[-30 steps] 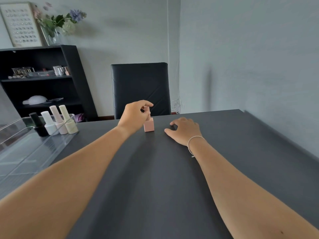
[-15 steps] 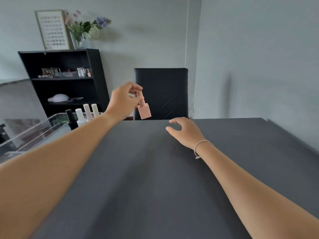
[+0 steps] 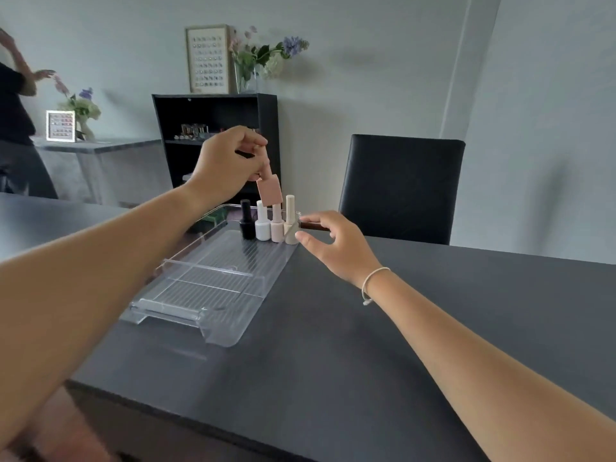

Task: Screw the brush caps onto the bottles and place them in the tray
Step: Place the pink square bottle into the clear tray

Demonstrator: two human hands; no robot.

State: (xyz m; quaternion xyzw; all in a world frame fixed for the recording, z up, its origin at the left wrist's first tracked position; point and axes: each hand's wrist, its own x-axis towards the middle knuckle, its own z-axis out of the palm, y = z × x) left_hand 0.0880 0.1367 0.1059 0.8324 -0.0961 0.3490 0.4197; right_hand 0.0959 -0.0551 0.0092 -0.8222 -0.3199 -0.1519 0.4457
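Pink bottle (image 3: pixel 269 189): hanging in the air above the far end of the tray, in front of the row of capped bottles; half a second ago carried over bare tabletop, a second ago standing on the table.
Axis: long axis near upright, slightly tilted; cap end up and leaning left, square base down and toward the right.
Left hand (image 3: pixel 226 161): fingertips pinched shut on the pink cap at the top, bottle dangling below; now raised over the tray instead of mid-table.
Right hand (image 3: pixel 336 245): empty, fingers loosely spread and half open, thumb at the tray's far right corner beside the cream bottle; contact not clear; earlier flat on the table further right.
Clear tray (image 3: pixel 213 281): lying on the dark table (image 3: pixel 366 345), ribbed floor, long side running away from the camera; now central in view rather than at the left edge.
Row in tray: black bottle (image 3: pixel 246 221), white bottle (image 3: pixel 262 221), pale pink bottle (image 3: pixel 277 225), cream bottle (image 3: pixel 290 221), upright, side by side at the far end.
Behind: black chair (image 3: pixel 400 188), black shelf (image 3: pixel 216 135).
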